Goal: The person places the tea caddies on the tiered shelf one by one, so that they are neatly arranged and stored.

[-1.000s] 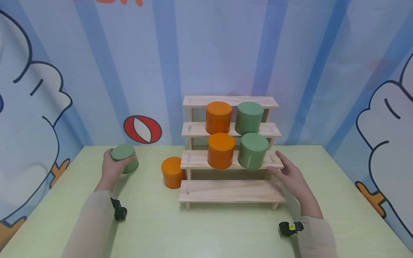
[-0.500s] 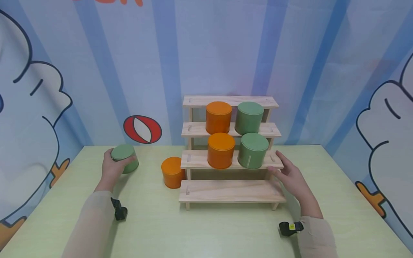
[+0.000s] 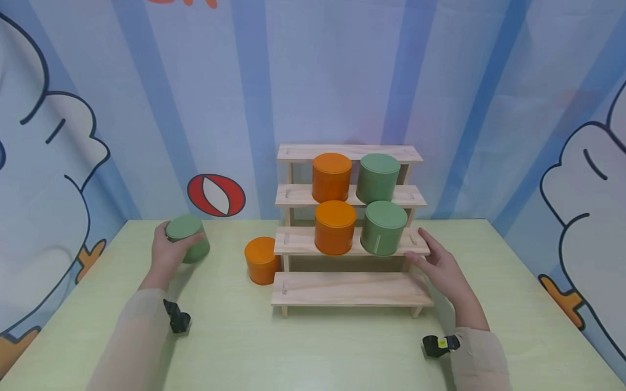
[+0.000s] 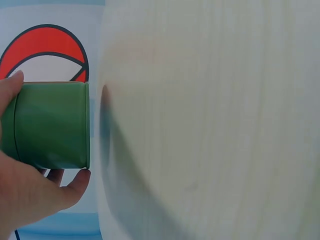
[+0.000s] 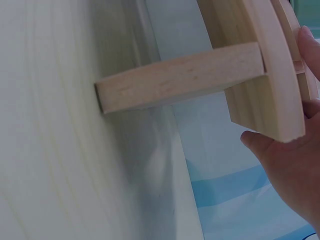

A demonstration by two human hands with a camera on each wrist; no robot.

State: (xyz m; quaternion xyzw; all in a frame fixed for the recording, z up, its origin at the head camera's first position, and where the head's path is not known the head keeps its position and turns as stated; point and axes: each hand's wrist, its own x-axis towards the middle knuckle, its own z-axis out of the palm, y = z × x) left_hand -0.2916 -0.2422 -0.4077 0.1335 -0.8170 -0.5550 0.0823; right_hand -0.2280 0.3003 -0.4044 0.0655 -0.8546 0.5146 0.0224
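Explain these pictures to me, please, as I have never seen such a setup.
There is no robot: a person works bare-handed. The wide view comes from a camera on the head; the close views come from wrist cameras, one per hand. The left hand holds a green canister; the right hand holds one shelf end of a four-tier wooden stand. On its middle shelves are two orange canisters and two green canisters; another orange canister sits on the table beside it.

Green tins [image 4: 52, 125], orange tins [image 3: 335, 231], pale-wood stand [image 3: 352, 289], blue-striped backdrop [image 3: 323, 81]
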